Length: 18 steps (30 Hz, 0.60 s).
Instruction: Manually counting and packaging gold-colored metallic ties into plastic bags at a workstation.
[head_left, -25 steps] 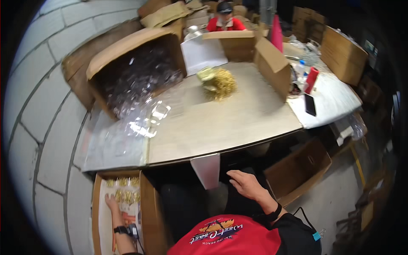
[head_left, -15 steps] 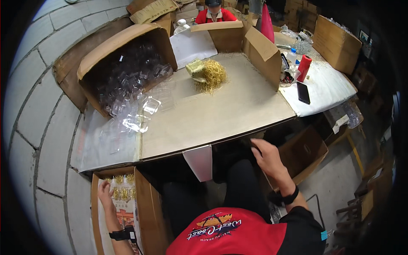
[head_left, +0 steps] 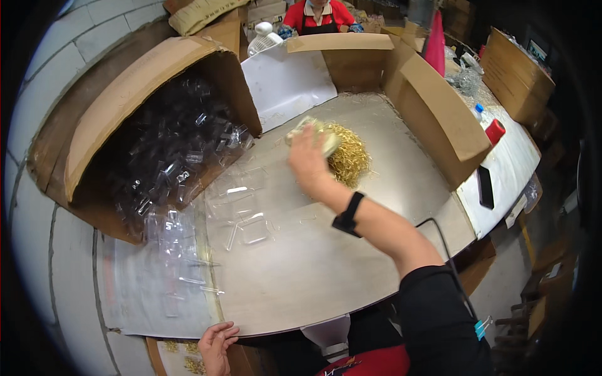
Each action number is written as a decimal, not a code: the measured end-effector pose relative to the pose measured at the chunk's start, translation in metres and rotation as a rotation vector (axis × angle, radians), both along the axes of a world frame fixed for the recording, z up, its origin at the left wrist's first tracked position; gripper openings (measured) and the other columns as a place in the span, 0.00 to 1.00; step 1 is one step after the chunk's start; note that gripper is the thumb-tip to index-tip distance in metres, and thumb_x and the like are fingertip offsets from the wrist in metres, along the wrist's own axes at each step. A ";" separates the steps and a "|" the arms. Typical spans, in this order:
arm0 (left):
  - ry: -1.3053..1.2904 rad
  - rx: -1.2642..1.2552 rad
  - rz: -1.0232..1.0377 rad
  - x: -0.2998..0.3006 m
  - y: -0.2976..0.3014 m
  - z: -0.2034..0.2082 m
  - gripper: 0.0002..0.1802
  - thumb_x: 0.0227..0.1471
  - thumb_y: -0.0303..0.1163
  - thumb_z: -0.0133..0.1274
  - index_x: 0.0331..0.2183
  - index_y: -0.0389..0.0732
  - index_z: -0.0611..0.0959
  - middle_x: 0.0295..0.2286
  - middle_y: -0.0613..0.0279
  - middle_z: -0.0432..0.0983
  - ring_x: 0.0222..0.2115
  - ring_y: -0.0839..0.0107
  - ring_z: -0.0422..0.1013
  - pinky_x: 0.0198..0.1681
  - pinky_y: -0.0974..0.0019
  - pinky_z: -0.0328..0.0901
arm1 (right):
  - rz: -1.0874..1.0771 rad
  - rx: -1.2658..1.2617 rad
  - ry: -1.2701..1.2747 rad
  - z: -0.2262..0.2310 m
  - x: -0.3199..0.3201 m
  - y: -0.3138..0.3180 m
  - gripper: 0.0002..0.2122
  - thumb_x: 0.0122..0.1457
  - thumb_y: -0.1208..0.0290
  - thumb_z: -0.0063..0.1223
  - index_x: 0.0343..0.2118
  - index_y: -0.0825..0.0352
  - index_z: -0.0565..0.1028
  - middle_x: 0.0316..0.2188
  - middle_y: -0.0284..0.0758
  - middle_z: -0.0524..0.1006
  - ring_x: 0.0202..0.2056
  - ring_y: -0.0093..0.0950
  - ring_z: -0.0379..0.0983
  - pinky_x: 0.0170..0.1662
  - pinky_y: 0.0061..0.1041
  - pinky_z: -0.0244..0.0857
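My right hand point(head_left: 307, 161) reaches over the table and grips a pale yellow-green block point(head_left: 328, 145), its kind unclear. Both hand and block are smeared by motion, and the fingers partly cover the block. Touching or close beside it lies a heap of small gold-coloured pieces point(head_left: 351, 155). At the table's front edge, my left hand point(head_left: 215, 349) is open, with no object visible in it. It hovers by a cardboard box point(head_left: 152, 356) below, where clusters of gold pieces point(head_left: 194, 365) lie in rows on a pale sheet.
A tipped carton point(head_left: 141, 78) at left spills clear plastic cases point(head_left: 254, 229) onto the table point(head_left: 295, 276). Cardboard walls point(head_left: 433, 103) rise behind and at right. A phone point(head_left: 485, 187) and red cylinder point(head_left: 495, 131) lie beyond. A co-worker in red point(head_left: 338, 14) is opposite.
My right hand has moved from beside my lap up onto the pale block. My left hand has lifted away from the gold clusters in the box. The view has shifted toward the table.
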<state>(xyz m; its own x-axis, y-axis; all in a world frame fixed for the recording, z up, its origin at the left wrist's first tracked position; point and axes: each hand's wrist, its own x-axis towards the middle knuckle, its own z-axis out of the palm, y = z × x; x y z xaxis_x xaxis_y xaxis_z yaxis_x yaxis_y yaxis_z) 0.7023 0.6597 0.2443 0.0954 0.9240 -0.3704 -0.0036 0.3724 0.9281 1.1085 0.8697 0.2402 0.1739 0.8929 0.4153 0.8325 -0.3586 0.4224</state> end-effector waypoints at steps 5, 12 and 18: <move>-0.079 -0.169 0.034 0.013 0.096 0.083 0.11 0.54 0.24 0.43 0.39 0.27 0.74 0.36 0.45 0.74 0.34 0.59 0.75 0.34 0.67 0.72 | -0.223 -0.042 0.676 0.104 0.097 0.024 0.33 0.45 0.66 0.56 0.56 0.65 0.60 0.48 0.52 0.67 0.52 0.42 0.65 0.48 0.41 0.65; -0.020 -0.324 -0.095 0.049 0.148 0.152 0.12 0.55 0.26 0.43 0.39 0.28 0.75 0.34 0.47 0.76 0.34 0.61 0.75 0.35 0.68 0.70 | -0.182 0.280 1.326 0.149 0.225 -0.004 0.16 0.40 0.76 0.58 0.36 0.70 0.77 0.25 0.38 0.78 0.27 0.27 0.74 0.32 0.26 0.67; -0.105 -0.393 -0.094 0.083 0.139 0.181 0.12 0.56 0.27 0.43 0.39 0.29 0.75 0.35 0.47 0.76 0.35 0.60 0.75 0.36 0.67 0.70 | -0.163 0.577 1.837 0.155 0.228 -0.050 0.10 0.43 0.82 0.56 0.32 0.76 0.77 0.25 0.34 0.77 0.24 0.21 0.72 0.30 0.20 0.66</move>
<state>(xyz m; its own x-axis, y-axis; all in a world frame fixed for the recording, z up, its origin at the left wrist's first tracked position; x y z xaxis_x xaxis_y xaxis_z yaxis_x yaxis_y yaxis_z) 0.7855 0.7985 0.4252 0.2288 0.6994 -0.6772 -0.0401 0.7018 0.7113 1.3362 0.8197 0.3950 0.7282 0.6685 -0.1510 0.0012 -0.2215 -0.9752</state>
